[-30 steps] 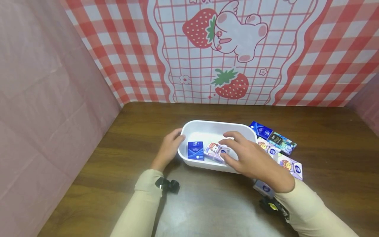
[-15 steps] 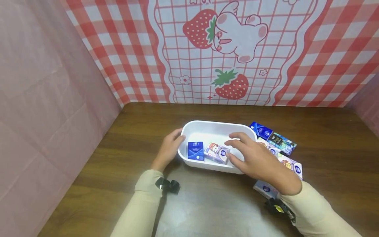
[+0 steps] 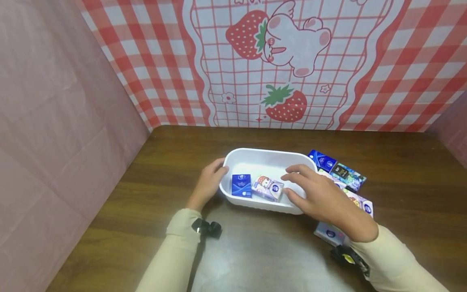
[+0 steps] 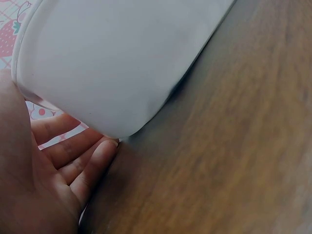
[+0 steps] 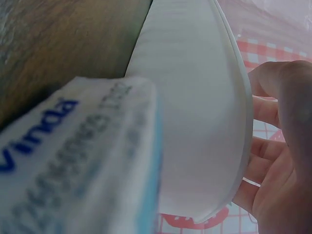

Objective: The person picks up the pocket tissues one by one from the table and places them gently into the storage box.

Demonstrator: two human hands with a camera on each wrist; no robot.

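Note:
A white plastic bin (image 3: 251, 165) stands on the wooden table. My left hand (image 3: 208, 180) grips its left end, thumb over the rim and fingers outside, as the left wrist view also shows. Inside lie two tissue packs: a blue tissue pack (image 3: 241, 185) at the left, and beside it, slightly slanted, a lilac tissue pack (image 3: 268, 188) with a cartoon figure. Over the bin's right end hovers my right hand (image 3: 324, 196), fingers spread, holding nothing. Its thumb and fingertips are just right of the lilac pack, apart from it.
Right of the bin lie several more tissue packs: a blue pack (image 3: 322, 160), a dark floral pack (image 3: 349, 177), lilac cartoon packs, one at the right (image 3: 361, 201), and a pale blue pack (image 3: 329, 234). My right forearm partly covers them. A checked cloth (image 3: 168, 81) hangs behind.
My right hand has let go of the lilac tissue pack and drawn back to the right. The pack stays in the bin; my left hand has not moved.

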